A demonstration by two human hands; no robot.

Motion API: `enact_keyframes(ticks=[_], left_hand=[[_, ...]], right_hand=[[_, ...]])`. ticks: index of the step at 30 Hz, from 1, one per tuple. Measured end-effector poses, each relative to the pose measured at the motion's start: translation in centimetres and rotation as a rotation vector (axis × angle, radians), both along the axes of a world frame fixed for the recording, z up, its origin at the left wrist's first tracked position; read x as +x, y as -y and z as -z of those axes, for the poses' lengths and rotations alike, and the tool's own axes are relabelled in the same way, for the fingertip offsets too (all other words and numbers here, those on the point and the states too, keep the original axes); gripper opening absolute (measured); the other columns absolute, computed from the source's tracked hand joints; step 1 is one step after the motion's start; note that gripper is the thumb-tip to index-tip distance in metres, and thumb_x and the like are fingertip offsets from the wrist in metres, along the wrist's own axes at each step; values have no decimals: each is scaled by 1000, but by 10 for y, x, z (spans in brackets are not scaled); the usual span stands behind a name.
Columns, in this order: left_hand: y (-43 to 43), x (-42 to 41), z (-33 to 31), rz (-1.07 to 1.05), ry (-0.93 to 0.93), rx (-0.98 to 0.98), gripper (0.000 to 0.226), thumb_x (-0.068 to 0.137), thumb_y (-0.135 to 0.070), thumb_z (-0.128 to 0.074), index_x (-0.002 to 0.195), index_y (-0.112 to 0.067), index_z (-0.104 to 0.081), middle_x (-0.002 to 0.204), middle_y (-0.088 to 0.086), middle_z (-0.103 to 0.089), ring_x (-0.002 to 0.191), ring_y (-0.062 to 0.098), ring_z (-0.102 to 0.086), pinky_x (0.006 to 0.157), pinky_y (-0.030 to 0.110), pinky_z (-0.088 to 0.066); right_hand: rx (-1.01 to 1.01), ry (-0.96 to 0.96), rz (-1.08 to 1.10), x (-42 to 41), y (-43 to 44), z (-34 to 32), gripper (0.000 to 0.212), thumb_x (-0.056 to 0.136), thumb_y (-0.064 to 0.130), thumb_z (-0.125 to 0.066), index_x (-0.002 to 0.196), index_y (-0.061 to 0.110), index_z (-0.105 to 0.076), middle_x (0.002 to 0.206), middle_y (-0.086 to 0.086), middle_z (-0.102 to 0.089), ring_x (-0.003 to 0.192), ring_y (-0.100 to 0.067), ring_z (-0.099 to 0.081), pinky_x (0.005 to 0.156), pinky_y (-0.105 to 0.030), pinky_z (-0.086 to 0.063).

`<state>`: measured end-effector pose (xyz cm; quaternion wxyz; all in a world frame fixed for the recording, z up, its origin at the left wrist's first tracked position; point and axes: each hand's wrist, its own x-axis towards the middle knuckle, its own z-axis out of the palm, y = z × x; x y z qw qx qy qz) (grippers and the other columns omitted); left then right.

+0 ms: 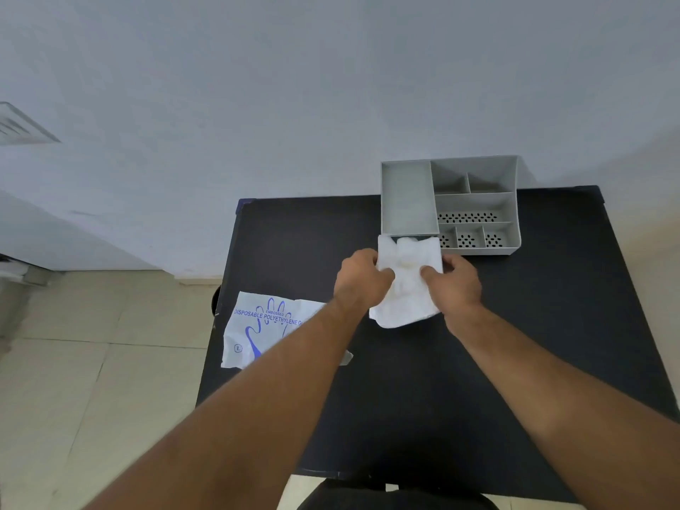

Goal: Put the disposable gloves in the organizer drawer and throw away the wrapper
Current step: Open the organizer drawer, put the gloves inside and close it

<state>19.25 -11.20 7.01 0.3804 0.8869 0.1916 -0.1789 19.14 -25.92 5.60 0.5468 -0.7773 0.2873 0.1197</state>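
Observation:
A stack of translucent white disposable gloves [406,288] is held just in front of the grey organizer [478,207]. My left hand [362,279] pinches the stack's left edge and my right hand [454,281] pinches its right edge. The far end of the gloves reaches the organizer's front left, where a drawer opening [408,238] shows as a dark slit under the large left compartment. The empty white wrapper [265,327], printed in blue with a glove outline, lies flat on the table's left edge, partly hidden by my left forearm.
The black table [552,325] stands against a pale wall, with the organizer at its far edge. Tiled floor lies to the left. A dark chair seat [390,498] shows at the bottom. A dark round object [215,300] peeks out beside the table's left edge.

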Motion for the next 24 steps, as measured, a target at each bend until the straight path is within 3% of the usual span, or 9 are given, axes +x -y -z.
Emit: enact_keyframes(ticks=[7,12,16,18,19,21,24], left_hand=[[22,-4,6,36,54,51,15,89,-17,-56,100,-12,-65,95,4,-70,79,24,-66,63,28,-52],[27,0,7,10,42,46,15,89,-16,-54,78,-10,-45,70,0,-47,55,14,-40,47,26,-35],[24,4,9,13,65,49,27,88,-9,-51,65,-15,-40,62,0,-42,56,22,-39,45,27,-30],[24,7,10,40,78,71,16,91,-7,-52,76,-8,-58,72,7,-57,66,32,-52,52,33,-46],[25,8,10,48,91,71,14,93,-8,-54,96,-5,-67,89,11,-67,81,35,-61,67,37,-55],[26,10,11,46,110,85,34,95,-11,-56,128,-9,-64,119,9,-68,104,29,-66,91,39,-55],[28,14,10,10,114,123,35,95,-14,-58,130,-17,-62,119,2,-68,101,25,-67,87,40,-58]], right_hand=[[-250,111,-227,-7,-1,9,31,86,16,-63,116,20,-65,104,1,-68,89,-20,-63,70,-31,-51],[-332,126,-269,2,0,11,32,86,19,-60,118,19,-62,102,1,-71,89,-24,-67,71,-36,-57],[-376,136,-286,3,4,17,13,85,13,-57,96,18,-64,85,1,-68,78,-23,-65,56,-25,-42],[-407,144,-290,5,5,22,24,87,15,-58,109,17,-67,97,-2,-69,87,-24,-65,67,-29,-48],[-423,145,-291,6,5,24,31,88,16,-59,118,18,-66,105,-5,-68,92,-26,-64,74,-31,-49],[-429,147,-273,9,4,26,40,89,15,-61,130,20,-63,114,-7,-64,99,-27,-63,80,-33,-48],[-400,169,-245,11,3,26,43,90,12,-64,131,20,-61,109,-5,-66,95,-24,-64,82,-35,-52]])
